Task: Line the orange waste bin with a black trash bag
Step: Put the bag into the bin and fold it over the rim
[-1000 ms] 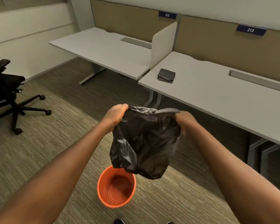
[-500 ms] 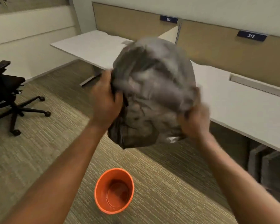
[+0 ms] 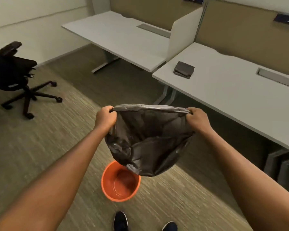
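A black trash bag (image 3: 148,140) hangs in the air in front of me, puffed out and stretched wide at its mouth. My left hand (image 3: 105,117) grips the mouth's left edge and my right hand (image 3: 198,118) grips its right edge. Below, on the carpet, stands the orange waste bin (image 3: 107,184), upright with nothing inside. The bag's bottom hangs over the bin's far right rim and hides part of it; I cannot tell whether they touch.
Two white desks (image 3: 240,90) with a divider stand ahead and to the right. A folded stack of dark bags (image 3: 183,70) lies on the nearer desk. A black office chair (image 3: 12,70) stands at the left. My shoes (image 3: 121,220) are just behind the bin.
The bag was flung up high and ballooned half a second ago. Now both hands have come back down and moved apart, and the bag hangs inflated just above the bin.
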Demonstrator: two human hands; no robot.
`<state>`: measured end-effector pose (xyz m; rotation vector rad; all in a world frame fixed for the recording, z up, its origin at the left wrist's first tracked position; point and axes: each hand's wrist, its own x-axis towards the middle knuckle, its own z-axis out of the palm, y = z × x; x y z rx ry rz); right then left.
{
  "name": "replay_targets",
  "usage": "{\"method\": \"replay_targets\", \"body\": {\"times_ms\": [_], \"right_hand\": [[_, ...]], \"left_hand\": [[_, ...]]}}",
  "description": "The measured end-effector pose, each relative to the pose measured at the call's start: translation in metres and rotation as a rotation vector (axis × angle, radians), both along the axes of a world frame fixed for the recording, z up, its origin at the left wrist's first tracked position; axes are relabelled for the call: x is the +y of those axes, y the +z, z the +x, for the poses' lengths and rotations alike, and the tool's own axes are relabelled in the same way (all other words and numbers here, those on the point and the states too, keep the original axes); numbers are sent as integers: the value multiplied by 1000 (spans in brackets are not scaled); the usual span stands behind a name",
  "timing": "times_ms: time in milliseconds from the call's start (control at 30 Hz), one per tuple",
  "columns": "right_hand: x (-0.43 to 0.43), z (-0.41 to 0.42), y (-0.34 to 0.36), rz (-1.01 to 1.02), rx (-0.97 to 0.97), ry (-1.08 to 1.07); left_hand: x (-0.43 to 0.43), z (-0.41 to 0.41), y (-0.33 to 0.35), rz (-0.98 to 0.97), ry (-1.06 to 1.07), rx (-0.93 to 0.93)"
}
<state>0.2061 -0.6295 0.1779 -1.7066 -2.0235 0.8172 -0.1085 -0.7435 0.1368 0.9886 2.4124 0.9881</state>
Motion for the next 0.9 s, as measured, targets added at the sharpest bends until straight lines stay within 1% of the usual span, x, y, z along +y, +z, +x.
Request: {"method": "replay_targets", "body": {"times_ms": [133,233,300,333,433,500,533,600,667,767,900], "right_hand": [[4,-9,-10,-44,110,-30],[-1,-12,-37,-152,153,-67],[-4,-14,-58,-236,186,-116],[-6,-16,-69,-270,189,-136],[-13,-20,-100,-346,146,-112],[-20,-26,-120,-420,162,-126],[-25,-30,-130,-478,226,-169],[-35,-42,-148,-601,377,-290],[-44,-55,-164,-716,446,-356],[-53,-72,-184,-822,433,-368],[-64,-95,-216,-888,388,-373]], "left_hand": [[-13,0,-10,3,182,-51],[-34,-1,-32,-28,426,-200],[-52,-4,-50,-59,595,-368],[-61,-5,-59,-42,662,-485],[-83,-2,-78,106,794,-862],[-94,-1,-90,149,850,-1007],[-98,0,-96,159,856,-1057],[-103,1,-109,175,856,-1117],[-107,2,-125,190,856,-1156],[-113,-2,-151,163,881,-1166],[-121,-15,-188,97,933,-1100]]}}
